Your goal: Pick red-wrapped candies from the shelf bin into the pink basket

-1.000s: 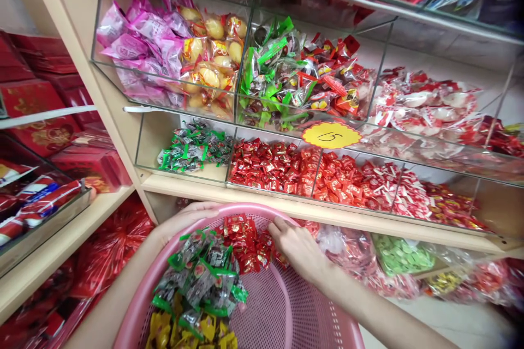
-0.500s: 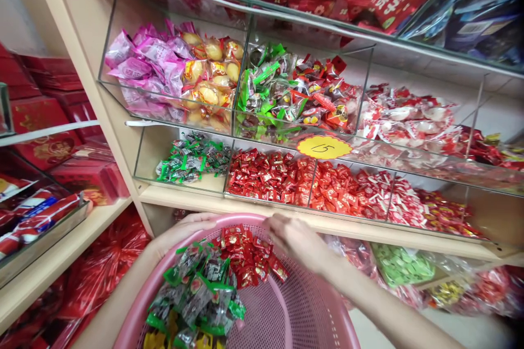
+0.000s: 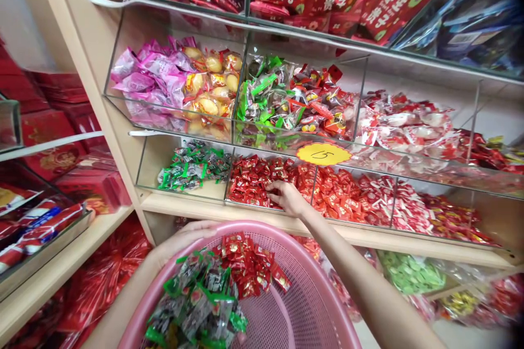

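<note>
gripping with the left hand (image 3: 182,239) a pink basket (image 3: 311,289) part-filled with green-wrapped sweets (image 3: 204,305) and red sweets (image 3: 244,263); dipping the curled right hand (image 3: 289,200) into shelved dark-red candies (image 3: 248,175), too obscured to tell whether grasping any.

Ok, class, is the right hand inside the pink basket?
No, the right hand is at the dark red candies on the shelf, beyond the pink basket's rim.

Smooth pink plastic basket (image 3: 319,283) with perforated sides, glossy red wrappers (image 3: 241,262), clear shiny bins (image 3: 172,112), pale matt shelf edge (image 3: 245,215), apparently wood.
</note>
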Action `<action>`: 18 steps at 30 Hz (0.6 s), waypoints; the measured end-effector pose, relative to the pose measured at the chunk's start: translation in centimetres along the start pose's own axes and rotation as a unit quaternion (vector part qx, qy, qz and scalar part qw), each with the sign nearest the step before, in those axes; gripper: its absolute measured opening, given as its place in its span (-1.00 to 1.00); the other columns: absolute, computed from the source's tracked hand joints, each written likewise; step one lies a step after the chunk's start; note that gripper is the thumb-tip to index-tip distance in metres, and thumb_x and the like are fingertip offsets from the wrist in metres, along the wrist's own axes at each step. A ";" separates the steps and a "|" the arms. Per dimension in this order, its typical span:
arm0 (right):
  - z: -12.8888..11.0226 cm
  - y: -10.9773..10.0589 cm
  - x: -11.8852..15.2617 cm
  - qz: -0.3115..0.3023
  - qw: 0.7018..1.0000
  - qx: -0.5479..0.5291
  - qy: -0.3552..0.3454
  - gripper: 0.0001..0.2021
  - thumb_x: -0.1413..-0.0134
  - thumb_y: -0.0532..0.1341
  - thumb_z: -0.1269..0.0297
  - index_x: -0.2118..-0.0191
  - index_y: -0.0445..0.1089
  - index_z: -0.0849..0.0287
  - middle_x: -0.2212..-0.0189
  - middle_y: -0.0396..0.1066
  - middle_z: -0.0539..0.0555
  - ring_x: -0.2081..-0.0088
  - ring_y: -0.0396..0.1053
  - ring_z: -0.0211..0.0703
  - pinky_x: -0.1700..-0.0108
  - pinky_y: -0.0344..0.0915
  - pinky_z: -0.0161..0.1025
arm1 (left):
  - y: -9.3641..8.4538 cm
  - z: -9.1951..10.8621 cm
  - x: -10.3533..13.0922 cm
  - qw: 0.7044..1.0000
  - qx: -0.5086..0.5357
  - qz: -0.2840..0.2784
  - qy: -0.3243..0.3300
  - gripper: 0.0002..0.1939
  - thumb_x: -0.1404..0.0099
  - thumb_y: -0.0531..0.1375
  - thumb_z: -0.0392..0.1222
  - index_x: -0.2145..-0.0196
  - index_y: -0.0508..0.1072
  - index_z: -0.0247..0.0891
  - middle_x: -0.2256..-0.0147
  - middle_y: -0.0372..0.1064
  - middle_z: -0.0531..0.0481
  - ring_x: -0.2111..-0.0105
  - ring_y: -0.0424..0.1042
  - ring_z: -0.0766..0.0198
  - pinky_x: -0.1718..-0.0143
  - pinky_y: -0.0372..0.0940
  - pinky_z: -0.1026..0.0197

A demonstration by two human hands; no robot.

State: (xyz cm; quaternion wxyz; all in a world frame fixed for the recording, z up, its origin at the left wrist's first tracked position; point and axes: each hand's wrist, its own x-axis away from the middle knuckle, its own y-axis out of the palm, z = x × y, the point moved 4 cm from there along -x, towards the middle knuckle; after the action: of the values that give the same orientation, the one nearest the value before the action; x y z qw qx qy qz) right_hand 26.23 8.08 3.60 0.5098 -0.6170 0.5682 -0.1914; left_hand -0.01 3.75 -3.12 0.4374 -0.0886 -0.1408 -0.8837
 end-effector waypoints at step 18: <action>-0.5 -1.2 0.9 0.110 0.990 -0.088 0.018 -0.82 0.02 0.13 0.30 0.29 0.41 0.21 0.38 0.44 0.07 0.37 0.36 -0.21 0.31 0.23 -0.30 | -0.2 -1.0 -0.3 0.998 0.041 0.028 -0.023 -0.55 -0.08 0.24 -0.19 0.05 0.37 -0.37 0.20 0.45 -0.11 0.22 0.41 0.11 0.22 0.27 0.18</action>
State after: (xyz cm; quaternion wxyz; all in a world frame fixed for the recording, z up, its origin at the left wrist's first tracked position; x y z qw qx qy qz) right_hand 26.68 6.93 4.46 0.4609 -0.5897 0.6564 -0.0946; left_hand -0.07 3.75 -4.22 0.4618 -0.0947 -0.1849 -0.8623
